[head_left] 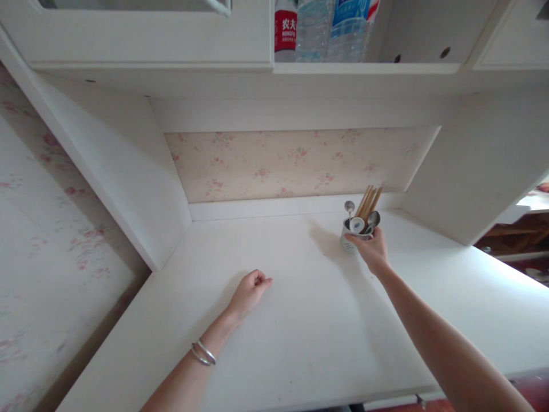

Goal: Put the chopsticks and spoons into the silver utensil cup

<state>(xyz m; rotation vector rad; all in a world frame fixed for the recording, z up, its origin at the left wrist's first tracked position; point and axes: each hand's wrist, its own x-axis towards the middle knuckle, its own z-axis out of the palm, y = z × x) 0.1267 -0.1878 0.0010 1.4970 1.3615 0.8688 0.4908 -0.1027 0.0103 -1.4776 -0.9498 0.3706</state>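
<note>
My right hand (372,249) is wrapped round the rim of a utensil holder (347,243) with small holes in its side, at the back right of the white counter. Several wooden chopsticks (368,200) stand in the holder. Metal spoons (349,207) and a white ceramic spoon (357,225) poke out beside them. Whether the holder's base touches the counter I cannot tell. My left hand (250,290) rests on the counter, its fingers curled in with nothing visible in them. Two silver bangles (203,353) circle the left wrist.
Overhead hangs a white cabinet (171,43), with plastic bottles (315,31) on its open shelf. White side panels bound the counter (278,337) at left and right. Behind it runs floral wallpaper (295,163). Shelves with items (514,234) show at the far right.
</note>
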